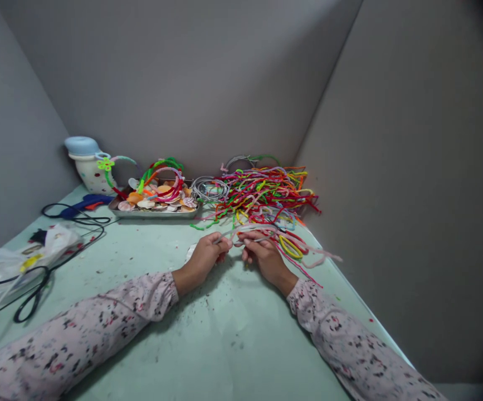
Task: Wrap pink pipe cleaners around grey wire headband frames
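- Centre of frame: left hand (205, 255) and right hand (264, 257) pinch pale strands (262, 226), fingers closed.
- Seemingly unfinished: loose ends trail right.
- Coloured hoops (174, 162), upper left, look done.

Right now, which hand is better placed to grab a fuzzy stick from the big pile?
Probably the right hand: the colorful pile lies just beyond it, while the left hand is nearer the shell tray. Both seem to be pinching pale strands, though.
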Demonstrator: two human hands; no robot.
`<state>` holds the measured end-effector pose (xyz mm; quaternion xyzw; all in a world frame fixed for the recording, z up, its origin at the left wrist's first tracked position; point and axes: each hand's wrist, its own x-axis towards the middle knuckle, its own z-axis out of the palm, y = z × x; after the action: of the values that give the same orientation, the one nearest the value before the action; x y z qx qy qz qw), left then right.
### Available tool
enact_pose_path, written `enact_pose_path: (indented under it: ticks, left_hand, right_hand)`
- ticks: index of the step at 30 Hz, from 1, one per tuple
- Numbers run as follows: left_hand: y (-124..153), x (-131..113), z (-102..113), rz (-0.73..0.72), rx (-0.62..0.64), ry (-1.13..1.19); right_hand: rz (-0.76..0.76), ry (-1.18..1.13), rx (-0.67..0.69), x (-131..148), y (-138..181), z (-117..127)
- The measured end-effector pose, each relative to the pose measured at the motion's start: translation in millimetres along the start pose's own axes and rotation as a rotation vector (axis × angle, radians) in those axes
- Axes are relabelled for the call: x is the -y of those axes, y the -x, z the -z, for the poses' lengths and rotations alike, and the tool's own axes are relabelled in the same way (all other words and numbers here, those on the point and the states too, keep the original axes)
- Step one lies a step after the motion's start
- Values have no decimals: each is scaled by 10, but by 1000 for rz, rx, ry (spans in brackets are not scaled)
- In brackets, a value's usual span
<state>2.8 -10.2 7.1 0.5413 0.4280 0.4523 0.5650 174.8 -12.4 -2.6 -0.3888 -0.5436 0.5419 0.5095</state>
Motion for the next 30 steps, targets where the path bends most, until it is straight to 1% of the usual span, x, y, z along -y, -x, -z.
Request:
enact_pose_path:
  ticks: [7,10,17,23,30]
  left_hand:
    - [31,-53,-27,23,130,30]
    - [31,-42,-26,20,173,9]
    - [21,-20,-7,-21,195,24]
    - [19,-32,-14,18,190,119]
    - [15,-35,-21,27,192,97]
  right_hand:
    - [20,7,107,-37,21,50]
    - [16,4,114,-48,23,48]
    - [43,65,68,-49,19,42]
    - [42,9,60,-68,14,41]
    - [32,40,66,-37,10,27]
